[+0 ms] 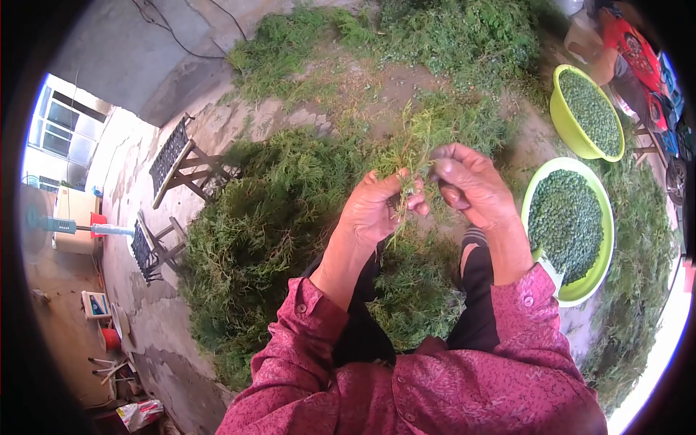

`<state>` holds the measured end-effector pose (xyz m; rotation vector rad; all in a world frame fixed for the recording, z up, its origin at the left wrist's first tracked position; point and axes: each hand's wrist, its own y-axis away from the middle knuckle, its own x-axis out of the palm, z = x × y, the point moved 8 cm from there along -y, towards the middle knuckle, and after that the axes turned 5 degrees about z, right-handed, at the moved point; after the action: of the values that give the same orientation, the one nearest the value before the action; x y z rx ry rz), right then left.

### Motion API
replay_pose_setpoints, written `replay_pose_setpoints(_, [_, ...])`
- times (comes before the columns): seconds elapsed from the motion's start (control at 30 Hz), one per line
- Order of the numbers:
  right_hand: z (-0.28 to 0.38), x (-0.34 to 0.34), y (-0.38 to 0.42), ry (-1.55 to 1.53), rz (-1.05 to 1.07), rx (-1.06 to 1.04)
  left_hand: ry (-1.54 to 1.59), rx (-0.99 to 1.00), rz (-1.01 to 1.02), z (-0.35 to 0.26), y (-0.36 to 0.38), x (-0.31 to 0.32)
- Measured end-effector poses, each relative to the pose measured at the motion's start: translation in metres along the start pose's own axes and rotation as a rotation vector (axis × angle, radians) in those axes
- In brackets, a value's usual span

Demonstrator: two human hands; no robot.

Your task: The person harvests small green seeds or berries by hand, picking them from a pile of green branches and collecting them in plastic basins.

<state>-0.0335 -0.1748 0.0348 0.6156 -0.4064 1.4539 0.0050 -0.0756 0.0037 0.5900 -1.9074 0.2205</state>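
Note:
My left hand is closed around a thin green evergreen sprig, whose feathery tip stands up above the fingers. Right beside it, my right hand has its thumb and fingers pinched together at the sprig's side. What sits between those fingertips is too small to make out. To the right of my right forearm is a lime-green basin full of small round green cones. Cut evergreen branches lie heaped to the left of my hands, and more lie between my legs.
Farther back on the right stands a second yellow-green basin of green cones, near another person's red clothing. A big branch pile fills the far side. Two folding stools and a fan are on the left.

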Motion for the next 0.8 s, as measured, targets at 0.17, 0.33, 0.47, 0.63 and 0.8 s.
replay_pose_setpoints(0.17, [-0.002, 0.008, 0.000, 0.134, 0.014, 0.048, -0.156, -0.005, -0.013, 0.002, 0.000, -0.004])
replay_pose_setpoints(0.33, [0.007, 0.017, 0.004, -0.488, 0.397, -0.007, -0.126, 0.046, -0.037, -0.003, 0.002, -0.012])
replay_pose_setpoints(0.47, [0.005, 0.009, 0.001, -0.087, 0.125, 0.015, -0.255, 0.116, -0.223, -0.010, 0.001, -0.015])
replay_pose_setpoints(0.63, [-0.021, -0.003, -0.004, 0.205, -0.079, 0.187, -0.216, 0.217, -0.254, -0.012, 0.000, -0.019])
replay_pose_setpoints(0.8, [-0.028, -0.005, -0.005, 0.252, -0.153, 0.232, -0.342, 0.352, -0.302, -0.021, 0.003, -0.014])
